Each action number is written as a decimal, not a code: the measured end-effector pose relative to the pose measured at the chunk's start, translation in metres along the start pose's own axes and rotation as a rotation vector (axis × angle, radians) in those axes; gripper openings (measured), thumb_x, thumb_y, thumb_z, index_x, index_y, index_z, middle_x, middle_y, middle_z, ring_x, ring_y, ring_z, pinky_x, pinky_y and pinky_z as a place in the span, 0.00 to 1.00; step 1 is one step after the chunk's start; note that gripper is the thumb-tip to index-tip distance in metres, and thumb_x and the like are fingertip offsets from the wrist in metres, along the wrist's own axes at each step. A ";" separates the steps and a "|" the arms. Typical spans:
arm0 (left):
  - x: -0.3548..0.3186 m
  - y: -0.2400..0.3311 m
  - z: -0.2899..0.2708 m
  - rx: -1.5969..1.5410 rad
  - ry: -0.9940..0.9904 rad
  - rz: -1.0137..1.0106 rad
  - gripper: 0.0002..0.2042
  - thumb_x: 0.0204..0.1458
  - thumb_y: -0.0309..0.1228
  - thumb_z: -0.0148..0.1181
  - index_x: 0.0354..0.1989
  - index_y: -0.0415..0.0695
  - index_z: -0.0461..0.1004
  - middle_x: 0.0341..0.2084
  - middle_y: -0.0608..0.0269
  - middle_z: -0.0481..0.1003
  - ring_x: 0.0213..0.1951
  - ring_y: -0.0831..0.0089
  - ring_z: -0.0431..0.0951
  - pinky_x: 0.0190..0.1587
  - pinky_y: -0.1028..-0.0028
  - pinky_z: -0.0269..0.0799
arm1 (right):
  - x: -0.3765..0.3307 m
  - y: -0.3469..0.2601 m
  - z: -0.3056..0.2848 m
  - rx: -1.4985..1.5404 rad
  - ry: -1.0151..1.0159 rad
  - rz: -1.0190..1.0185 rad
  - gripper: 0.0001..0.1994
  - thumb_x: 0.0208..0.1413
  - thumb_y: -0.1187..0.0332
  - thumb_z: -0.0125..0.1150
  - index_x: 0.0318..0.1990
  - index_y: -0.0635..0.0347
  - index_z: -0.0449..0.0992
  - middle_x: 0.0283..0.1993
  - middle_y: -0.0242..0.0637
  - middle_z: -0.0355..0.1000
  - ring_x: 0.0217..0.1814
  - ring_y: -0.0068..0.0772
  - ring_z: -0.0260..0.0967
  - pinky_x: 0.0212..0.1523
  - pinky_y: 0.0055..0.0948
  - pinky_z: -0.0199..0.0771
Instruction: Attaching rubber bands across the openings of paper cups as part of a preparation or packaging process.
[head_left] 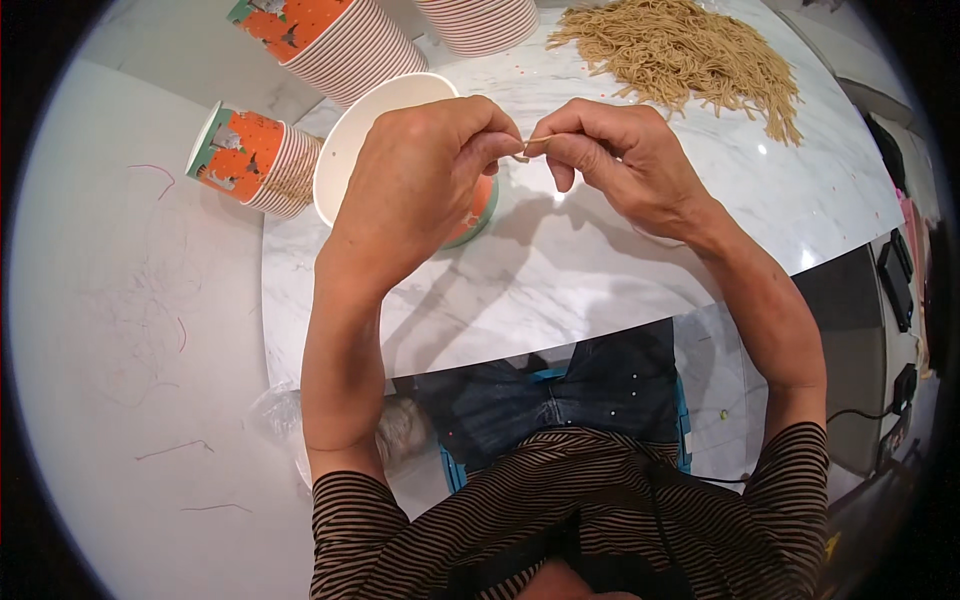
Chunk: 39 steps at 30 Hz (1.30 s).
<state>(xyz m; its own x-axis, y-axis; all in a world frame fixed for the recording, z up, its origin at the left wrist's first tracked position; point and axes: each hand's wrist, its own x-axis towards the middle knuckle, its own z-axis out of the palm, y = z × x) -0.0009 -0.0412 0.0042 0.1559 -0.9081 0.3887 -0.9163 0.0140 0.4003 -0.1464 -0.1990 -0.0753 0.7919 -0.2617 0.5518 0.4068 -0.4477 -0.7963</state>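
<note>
Tan and thin, a short strand [527,150] is pinched at each end between the left hand [420,180] and right hand [625,165], just above the open white paper cup [345,150] on the marble table [560,290].

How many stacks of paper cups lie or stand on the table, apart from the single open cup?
3: one stack on its side at far left, one tilted at top left, one at top centre, cut off by the frame. More may lie outside the view.
</note>
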 end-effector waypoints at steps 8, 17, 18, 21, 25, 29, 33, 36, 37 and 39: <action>-0.002 -0.003 -0.002 -0.057 -0.019 -0.070 0.08 0.61 0.27 0.59 0.33 0.36 0.80 0.19 0.52 0.77 0.22 0.56 0.77 0.30 0.63 0.71 | 0.005 0.019 -0.007 -0.214 -0.030 -0.358 0.14 0.59 0.85 0.51 0.45 0.62 0.80 0.31 0.35 0.77 0.34 0.25 0.74 0.35 0.27 0.72; -0.005 0.003 -0.004 0.008 -0.042 -0.143 0.07 0.64 0.26 0.59 0.39 0.34 0.79 0.26 0.62 0.78 0.30 0.77 0.76 0.36 0.75 0.72 | 0.000 0.005 0.008 -0.171 -0.005 -0.054 0.10 0.57 0.73 0.68 0.46 0.61 0.84 0.31 0.32 0.79 0.25 0.20 0.68 0.25 0.25 0.67; -0.005 0.003 -0.003 0.034 -0.028 -0.118 0.07 0.64 0.26 0.60 0.39 0.34 0.79 0.26 0.61 0.78 0.30 0.77 0.77 0.36 0.75 0.72 | 0.000 0.004 0.009 -0.160 0.000 -0.049 0.10 0.57 0.70 0.72 0.45 0.60 0.85 0.30 0.30 0.79 0.23 0.18 0.66 0.24 0.24 0.65; -0.004 0.005 0.000 0.041 -0.030 -0.132 0.07 0.64 0.27 0.60 0.39 0.34 0.80 0.26 0.59 0.79 0.29 0.75 0.78 0.35 0.74 0.73 | 0.000 0.010 0.013 -0.193 0.084 -0.100 0.08 0.56 0.68 0.75 0.41 0.60 0.86 0.28 0.30 0.78 0.22 0.18 0.65 0.23 0.24 0.64; -0.003 0.009 0.005 0.071 -0.025 -0.120 0.07 0.64 0.26 0.60 0.39 0.35 0.80 0.26 0.60 0.79 0.29 0.75 0.79 0.34 0.74 0.73 | 0.000 0.017 0.013 -0.160 0.124 -0.111 0.05 0.57 0.69 0.73 0.37 0.60 0.86 0.28 0.31 0.79 0.22 0.18 0.65 0.23 0.23 0.63; -0.002 0.010 0.005 -0.026 -0.009 -0.155 0.07 0.64 0.26 0.60 0.39 0.35 0.80 0.27 0.61 0.80 0.31 0.78 0.79 0.36 0.76 0.73 | 0.001 0.010 0.010 -0.167 0.138 -0.099 0.04 0.58 0.71 0.69 0.35 0.62 0.85 0.28 0.32 0.79 0.22 0.18 0.65 0.23 0.23 0.63; -0.001 0.005 0.002 -0.491 0.001 -0.257 0.05 0.61 0.25 0.63 0.39 0.35 0.79 0.28 0.59 0.83 0.31 0.76 0.82 0.36 0.76 0.75 | 0.000 0.006 0.009 -0.135 0.112 -0.029 0.04 0.58 0.72 0.67 0.34 0.63 0.84 0.27 0.32 0.78 0.23 0.18 0.66 0.23 0.23 0.63; -0.004 0.001 -0.003 -0.579 -0.043 -0.286 0.07 0.61 0.23 0.62 0.45 0.34 0.78 0.34 0.58 0.85 0.37 0.77 0.83 0.39 0.78 0.75 | -0.001 0.007 0.009 -0.144 0.109 -0.011 0.04 0.57 0.72 0.67 0.34 0.64 0.84 0.26 0.32 0.78 0.23 0.19 0.66 0.24 0.24 0.64; -0.004 0.000 -0.002 -0.600 -0.036 -0.286 0.08 0.60 0.22 0.62 0.47 0.34 0.77 0.36 0.57 0.85 0.39 0.76 0.84 0.41 0.78 0.76 | -0.002 0.008 0.009 -0.145 0.109 -0.011 0.04 0.57 0.72 0.67 0.34 0.64 0.84 0.26 0.32 0.78 0.23 0.19 0.66 0.24 0.24 0.64; -0.006 0.001 -0.003 -0.589 -0.026 -0.254 0.11 0.61 0.21 0.62 0.50 0.34 0.75 0.39 0.56 0.85 0.42 0.75 0.84 0.44 0.78 0.77 | -0.002 0.009 0.010 -0.136 0.094 -0.002 0.05 0.57 0.72 0.67 0.34 0.64 0.84 0.25 0.32 0.78 0.23 0.18 0.66 0.24 0.25 0.64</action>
<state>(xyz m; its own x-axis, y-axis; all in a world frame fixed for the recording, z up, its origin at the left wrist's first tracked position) -0.0013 -0.0350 0.0045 0.3261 -0.9230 0.2045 -0.4943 0.0179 0.8691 -0.1397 -0.1940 -0.0860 0.7426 -0.3365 0.5790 0.3377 -0.5584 -0.7577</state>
